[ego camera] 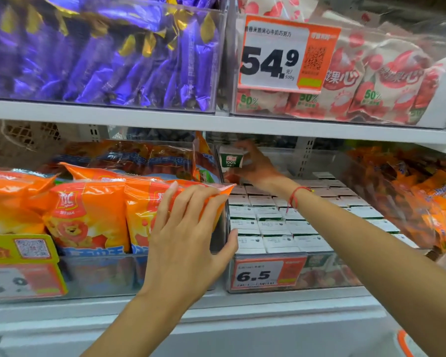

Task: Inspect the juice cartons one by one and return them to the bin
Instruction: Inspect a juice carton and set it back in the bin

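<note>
Juice cartons (273, 225) fill the clear bin (268, 287) on the lower shelf, standing in tight rows. We rest our left hand (188, 233), fingers straight, on an orange snack bag (93, 212) beside it. Our right hand (255, 166) grips one carton (231, 159) above the back rows.

Held juice carton (231, 160): blurred; far side covered by the right hand (255, 166).
Stacked cartons (276, 222): top print too small to read.
Left price tag (16, 269): cut by frame edge, digits smeared.
Purple packets (101, 55): tops cropped.
</note>
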A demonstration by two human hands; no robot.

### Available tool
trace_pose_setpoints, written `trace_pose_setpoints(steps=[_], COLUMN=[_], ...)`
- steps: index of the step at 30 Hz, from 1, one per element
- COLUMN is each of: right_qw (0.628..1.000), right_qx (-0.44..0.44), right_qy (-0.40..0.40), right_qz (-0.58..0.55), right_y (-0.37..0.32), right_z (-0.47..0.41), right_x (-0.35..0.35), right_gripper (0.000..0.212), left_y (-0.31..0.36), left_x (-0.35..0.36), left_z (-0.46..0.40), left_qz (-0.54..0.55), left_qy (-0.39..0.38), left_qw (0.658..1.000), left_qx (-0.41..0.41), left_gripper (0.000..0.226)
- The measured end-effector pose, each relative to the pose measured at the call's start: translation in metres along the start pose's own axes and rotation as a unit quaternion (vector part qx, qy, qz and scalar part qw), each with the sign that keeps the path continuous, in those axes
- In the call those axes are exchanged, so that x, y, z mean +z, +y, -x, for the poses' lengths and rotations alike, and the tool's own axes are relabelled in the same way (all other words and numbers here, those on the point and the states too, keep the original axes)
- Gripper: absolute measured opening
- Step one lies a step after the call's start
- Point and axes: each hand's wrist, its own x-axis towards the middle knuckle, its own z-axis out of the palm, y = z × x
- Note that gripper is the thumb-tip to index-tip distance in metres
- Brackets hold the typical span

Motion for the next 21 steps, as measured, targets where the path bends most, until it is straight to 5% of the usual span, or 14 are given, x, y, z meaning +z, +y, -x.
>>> trace_pose_setpoints(steps=[8, 21], right_qw=[0.947, 0.957], right_qx=[0.019, 0.018], right_qy=[-0.141, -0.171], right_qz=[0.287, 0.234], right_y=[0.026, 0.028], right_z=[0.003, 0.008], right_x=[0.0, 0.004], right_gripper=[0.038, 0.035], left_y=[0.002, 0.003], left_x=[0.002, 0.003], left_z=[0.004, 0.004], left_qz=[-0.004, 0.002], left_qy=[-0.008, -0.011], left_qw=[1.0, 1.0], left_qx=[-0.005, -0.014], left_gripper=[0.05, 0.051])
